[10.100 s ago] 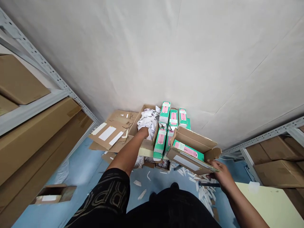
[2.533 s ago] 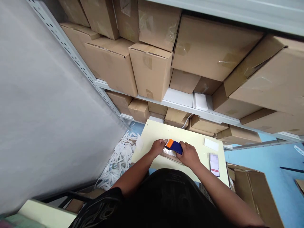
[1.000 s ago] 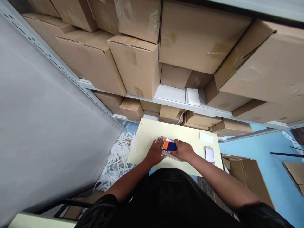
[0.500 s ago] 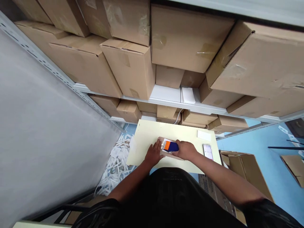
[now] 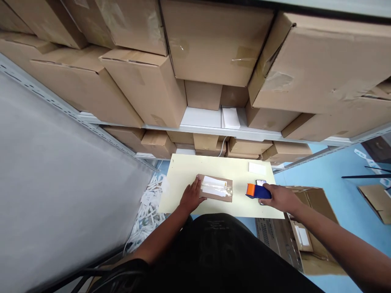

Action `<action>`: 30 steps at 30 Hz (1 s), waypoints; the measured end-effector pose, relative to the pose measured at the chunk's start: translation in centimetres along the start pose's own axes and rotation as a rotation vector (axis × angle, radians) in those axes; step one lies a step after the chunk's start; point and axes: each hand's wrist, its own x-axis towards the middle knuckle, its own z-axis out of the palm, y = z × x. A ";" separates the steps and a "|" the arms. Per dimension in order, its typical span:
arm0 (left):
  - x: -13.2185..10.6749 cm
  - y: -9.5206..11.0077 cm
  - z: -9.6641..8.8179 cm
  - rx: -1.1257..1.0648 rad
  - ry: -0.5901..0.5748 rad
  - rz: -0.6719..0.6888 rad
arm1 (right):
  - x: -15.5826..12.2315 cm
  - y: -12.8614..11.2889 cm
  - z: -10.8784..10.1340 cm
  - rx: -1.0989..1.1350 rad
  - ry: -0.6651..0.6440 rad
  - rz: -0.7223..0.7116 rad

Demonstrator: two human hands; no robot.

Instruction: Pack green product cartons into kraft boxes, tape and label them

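Observation:
On the pale table lies a flat cardboard parcel (image 5: 216,199) with a white paper label (image 5: 210,182) on top and a shiny strip of clear tape across it. My left hand (image 5: 192,196) rests against the parcel's left end, fingers stretched out and thumb apart near the lower corner. Off to the right, my right hand (image 5: 276,197) is closed around a blue tape dispenser (image 5: 261,192) with an orange front. The dispenser is apart from the parcel and partly covers a phone (image 5: 260,182).
The pale table (image 5: 183,165) also bears a white card stack (image 5: 257,168). Shelves of cardboard boxes (image 5: 220,44) rise behind it. Paper strips (image 5: 149,207) litter the floor at left. An open carton (image 5: 324,256) stands at right, a small parcel (image 5: 302,237) inside.
My right hand has carried the tape dispenser right, off the parcel and over to the phone. The label and tape are uncovered. My left hand stays at the parcel's left end.

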 end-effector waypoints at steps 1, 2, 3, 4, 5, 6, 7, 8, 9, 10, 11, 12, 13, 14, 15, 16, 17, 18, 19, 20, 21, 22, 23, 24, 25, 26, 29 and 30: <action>0.0 0.0 0.0 0.004 0.001 0.000 | 0.1 0.7 0.5 -0.001 -0.012 0.001; 0.0 0.0 0.1 0.008 0.005 -0.002 | 0.3 1.1 1.1 -0.005 -0.026 0.002; 0.0 0.1 0.1 0.009 0.009 -0.004 | 0.7 1.2 1.7 -0.012 -0.041 0.005; 0.0 0.1 0.1 0.008 0.010 -0.005 | 1.2 1.0 2.3 -0.018 -0.059 0.008; 0.0 0.1 0.1 0.006 0.011 -0.006 | 1.9 0.5 3.0 -0.021 -0.075 0.014; 0.0 0.1 0.1 0.003 0.011 -0.006 | 2.6 -0.2 3.7 -0.018 -0.088 0.022; 0.0 0.2 0.0 0.001 0.009 -0.006 | 3.4 -1.0 4.4 -0.005 -0.098 0.031; 0.0 0.2 0.0 -0.002 0.008 -0.007 | 4.3 -1.8 5.0 0.018 -0.101 0.042; 0.1 0.2 0.0 -0.005 0.007 -0.010 | 5.1 -2.7 5.6 0.052 -0.105 0.058; 0.1 0.2 0.0 -0.008 0.006 -0.012 | 6.0 -3.4 6.1 0.096 -0.108 0.085; 0.1 0.2 -0.1 -0.011 0.003 -0.013 | 6.8 -4.0 6.5 0.156 -0.121 0.126; 0.1 0.2 -0.1 -0.014 0.002 -0.012 | 7.5 -4.4 7.0 0.234 -0.148 0.173; 0.1 0.2 -0.1 -0.019 0.001 -0.009 | 8.1 -4.6 7.5 0.334 -0.185 0.225; 0.1 0.2 -0.1 -0.023 0.001 -0.006 | 8.5 -4.7 8.0 0.451 -0.231 0.283; 0.1 0.2 -0.1 -0.027 0.001 -0.005 | 8.8 -4.6 8.7 0.581 -0.278 0.343; 0.1 0.2 -0.1 -0.031 0.001 -0.007 | 8.7 -4.5 9.4 0.708 -0.321 0.398; 0.0 0.2 -0.1 -0.035 0.000 -0.010 | 8.5 -4.3 10.3 0.817 -0.355 0.452; 0.0 0.2 -0.1 -0.041 -0.002 -0.015 | 8.0 -4.2 11.2 0.897 -0.373 0.500; 0.0 0.2 -0.1 -0.048 -0.005 -0.021 | 7.3 -4.1 12.2 0.950 -0.385 0.535; -0.1 0.2 -0.1 -0.057 -0.008 -0.027 | 6.5 -4.0 13.2 0.989 -0.380 0.555; -0.1 0.2 -0.1 -0.070 -0.012 -0.033 | 5.7 -4.0 14.2 1.035 -0.359 0.564; -0.1 0.2 -0.1 -0.084 -0.017 -0.040 | 4.9 -4.1 15.0 1.086 -0.325 0.567; -0.1 0.1 -0.1 -0.099 -0.021 -0.048 | 4.1 -4.1 15.8 1.129 -0.275 0.573; -0.1 0.1 -0.1 -0.113 -0.023 -0.054 | 3.5 -4.2 16.5 1.159 -0.219 0.579; -0.2 0.1 -0.1 -0.125 -0.025 -0.059 | 3.1 -4.3 17.0 1.167 -0.163 0.589; -0.2 0.1 -0.1 -0.135 -0.025 -0.061 | 2.9 -4.4 17.5 1.153 -0.108 0.606; -0.3 0.3 -0.1 -0.164 -0.026 -0.071 | 3.7 -4.9 18.1 1.120 0.027 0.665; -0.3 0.3 -0.2 -0.179 -0.027 -0.080 | 4.3 -5.0 18.2 1.134 0.064 0.692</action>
